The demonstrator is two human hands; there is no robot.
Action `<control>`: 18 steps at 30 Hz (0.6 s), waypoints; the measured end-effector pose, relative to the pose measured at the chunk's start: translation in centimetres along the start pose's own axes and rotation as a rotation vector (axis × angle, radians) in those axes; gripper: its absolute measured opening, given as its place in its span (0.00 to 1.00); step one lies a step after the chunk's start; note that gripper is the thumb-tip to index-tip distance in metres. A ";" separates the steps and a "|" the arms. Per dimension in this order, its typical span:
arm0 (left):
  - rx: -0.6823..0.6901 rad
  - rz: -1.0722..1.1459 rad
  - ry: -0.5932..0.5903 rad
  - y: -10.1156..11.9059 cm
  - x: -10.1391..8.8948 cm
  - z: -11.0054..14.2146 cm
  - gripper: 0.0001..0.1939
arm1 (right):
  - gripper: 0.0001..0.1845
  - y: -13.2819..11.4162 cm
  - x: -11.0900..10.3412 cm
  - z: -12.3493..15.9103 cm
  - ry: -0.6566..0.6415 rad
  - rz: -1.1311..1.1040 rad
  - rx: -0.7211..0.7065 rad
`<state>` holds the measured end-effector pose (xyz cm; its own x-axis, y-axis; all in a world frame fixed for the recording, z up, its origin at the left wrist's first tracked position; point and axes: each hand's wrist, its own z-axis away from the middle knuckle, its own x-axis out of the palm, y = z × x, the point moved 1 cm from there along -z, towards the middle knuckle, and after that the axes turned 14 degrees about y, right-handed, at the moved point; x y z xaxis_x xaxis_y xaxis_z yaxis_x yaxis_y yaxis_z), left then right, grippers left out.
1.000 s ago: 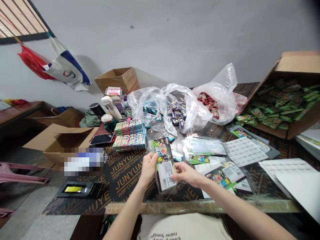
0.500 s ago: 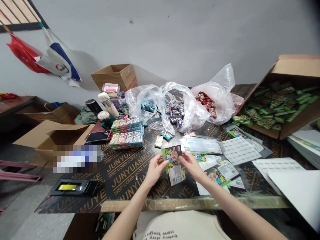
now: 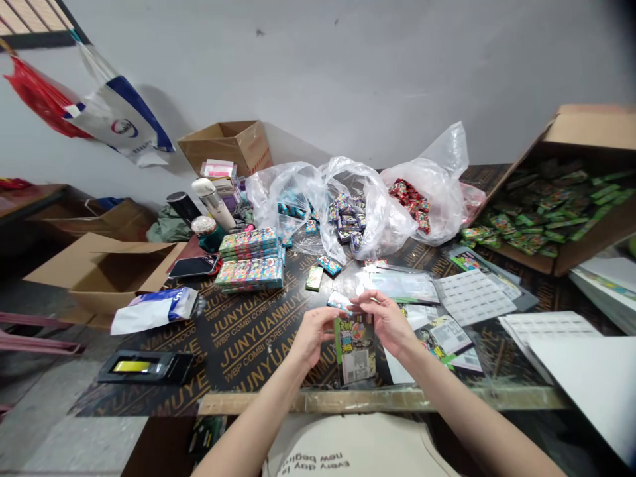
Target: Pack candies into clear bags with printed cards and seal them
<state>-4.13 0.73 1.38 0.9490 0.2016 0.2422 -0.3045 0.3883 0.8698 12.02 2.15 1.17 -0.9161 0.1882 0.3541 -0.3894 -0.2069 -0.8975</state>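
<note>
Both my hands hold a clear plastic packet with a printed card [image 3: 354, 346] inside, upright over the dark printed tabletop [image 3: 248, 334]. My left hand [image 3: 312, 332] pinches the packet's left edge near the top. My right hand [image 3: 385, 318] pinches its top flap with thumb and forefinger. A small blue candy pack [image 3: 339, 301] lies just behind the fingers. More printed cards [image 3: 442, 338] and clear sleeves [image 3: 400, 286] lie to the right of my right hand.
Stacked colourful boxes [image 3: 251, 258], a green pack [image 3: 315, 278], three clear bags of candy [image 3: 358, 209], an open carton of green packs [image 3: 556, 205], label sheets [image 3: 474, 297], a phone [image 3: 193, 266], flasks [image 3: 213, 202], a white pouch [image 3: 154, 308], a black tape holder [image 3: 144, 366], empty cartons [image 3: 104, 268].
The packet has dropped lower and nearer to me. My right hand moved from its side to the top flap. The view has shifted slightly.
</note>
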 end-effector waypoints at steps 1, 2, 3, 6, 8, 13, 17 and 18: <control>0.094 -0.048 0.010 0.6 0.1 0.2 0.09 | 0.07 -0.1 -0.4 -0.1 0.003 0.062 -0.070; 0.220 -0.105 0.029 1.1 0.2 0.5 0.09 | 0.08 -0.2 -0.8 -0.2 0.009 0.140 -0.163; 0.364 -0.175 0.048 1.6 0.3 0.9 0.09 | 0.08 -0.3 -1.2 -0.2 0.011 0.226 -0.269; 0.719 -0.395 0.052 2.3 0.6 2.1 0.07 | 0.08 -0.6 -2.1 0.2 -0.038 0.436 -0.519; 0.758 -0.461 0.034 2.4 0.7 2.2 0.06 | 0.08 -1.0 -2.2 0.5 -0.082 0.501 -0.572; 0.483 -0.426 -0.013 2.9 0.7 1.1 0.08 | 0.10 -2.5 -1.4 0.6 -0.128 0.505 -0.400; 0.446 -0.438 -0.021 3.2 1.0 0.9 0.06 | 0.11 -3.4 -0.9 0.2 -0.211 0.474 -0.257; 0.484 -0.467 -0.018 3.2 1.0 1.2 0.06 | 0.11 -3.5 -0.9 0.2 -0.224 0.473 -0.251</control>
<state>-4.03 1.15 4.92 0.9748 0.0933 -0.2028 0.2052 -0.0171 0.9786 14.20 2.54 4.02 -0.9935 -0.0829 -0.0780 0.0766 0.0197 -0.9969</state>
